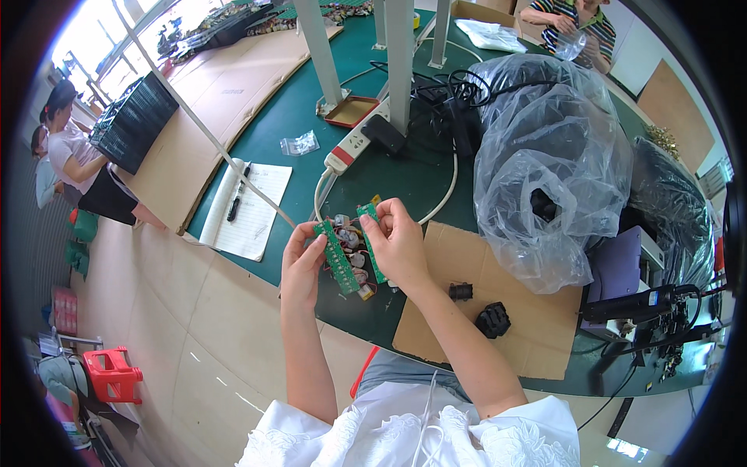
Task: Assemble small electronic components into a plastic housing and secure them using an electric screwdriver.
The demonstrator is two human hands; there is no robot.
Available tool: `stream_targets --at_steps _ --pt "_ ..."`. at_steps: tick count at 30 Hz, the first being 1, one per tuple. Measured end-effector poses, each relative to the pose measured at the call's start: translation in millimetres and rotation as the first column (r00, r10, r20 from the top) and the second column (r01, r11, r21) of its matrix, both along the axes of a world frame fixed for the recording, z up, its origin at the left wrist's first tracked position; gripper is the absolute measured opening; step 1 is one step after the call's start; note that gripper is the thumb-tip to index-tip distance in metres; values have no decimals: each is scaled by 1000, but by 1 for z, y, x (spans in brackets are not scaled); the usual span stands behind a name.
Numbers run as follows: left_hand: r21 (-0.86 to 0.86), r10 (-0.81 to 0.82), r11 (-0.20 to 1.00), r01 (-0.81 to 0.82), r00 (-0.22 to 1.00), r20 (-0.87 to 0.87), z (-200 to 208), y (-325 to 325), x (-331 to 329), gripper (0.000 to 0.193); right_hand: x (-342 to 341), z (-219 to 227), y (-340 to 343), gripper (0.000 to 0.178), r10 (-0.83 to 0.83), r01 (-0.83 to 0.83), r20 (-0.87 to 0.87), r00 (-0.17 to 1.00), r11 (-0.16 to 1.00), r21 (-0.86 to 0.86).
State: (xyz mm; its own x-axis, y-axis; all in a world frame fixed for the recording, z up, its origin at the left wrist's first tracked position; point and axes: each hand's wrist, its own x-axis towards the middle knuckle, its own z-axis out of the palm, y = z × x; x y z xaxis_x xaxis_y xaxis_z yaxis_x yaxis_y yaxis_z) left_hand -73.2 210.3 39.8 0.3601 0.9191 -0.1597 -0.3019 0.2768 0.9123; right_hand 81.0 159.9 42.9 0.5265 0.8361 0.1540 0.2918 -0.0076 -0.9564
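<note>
My left hand (302, 265) pinches a narrow green circuit board (339, 263) dotted with small pale parts. A second green circuit board (378, 263) is gripped by my right hand (395, 245), its thumb lying on the face near the upper end. Both strips are held tilted, side by side, a little apart. Between and behind them sits a tangle of small wired components (356, 258), partly hidden by the boards. To the right, a small black cylindrical part (461, 291) and a larger black plastic part (492, 320) rest on a cardboard sheet (529, 354).
Beyond my hands lie a notebook (261, 204) with a pen (234, 207), a power strip (348, 150), a small bag (299, 143) and a shallow tray (350, 111). Large plastic bags (552, 171) and a handheld black tool (634, 305) stand right. Other people work farther off.
</note>
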Motion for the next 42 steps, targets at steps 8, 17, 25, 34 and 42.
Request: stream_targets --at_steps 8,17,25,34,42 --pt "-19 -38 999 39 998 55 -6 2 -8 21 6 23 -7 19 86 -50 216 973 985 -167" --pt "31 -30 999 30 999 21 2 -2 -7 24 5 21 6 23 88 -182 699 710 981 62" --pt "48 -24 999 26 999 -41 4 -2 -9 26 9 15 18 12 360 -302 602 713 932 -201" --pt "198 55 980 -9 972 -230 9 -5 3 23 17 6 16 4 -30 -5 365 930 996 94" --pt "374 211 920 -115 950 -228 8 -3 22 25 40 0 -6 6 61 -50 -179 982 997 67"
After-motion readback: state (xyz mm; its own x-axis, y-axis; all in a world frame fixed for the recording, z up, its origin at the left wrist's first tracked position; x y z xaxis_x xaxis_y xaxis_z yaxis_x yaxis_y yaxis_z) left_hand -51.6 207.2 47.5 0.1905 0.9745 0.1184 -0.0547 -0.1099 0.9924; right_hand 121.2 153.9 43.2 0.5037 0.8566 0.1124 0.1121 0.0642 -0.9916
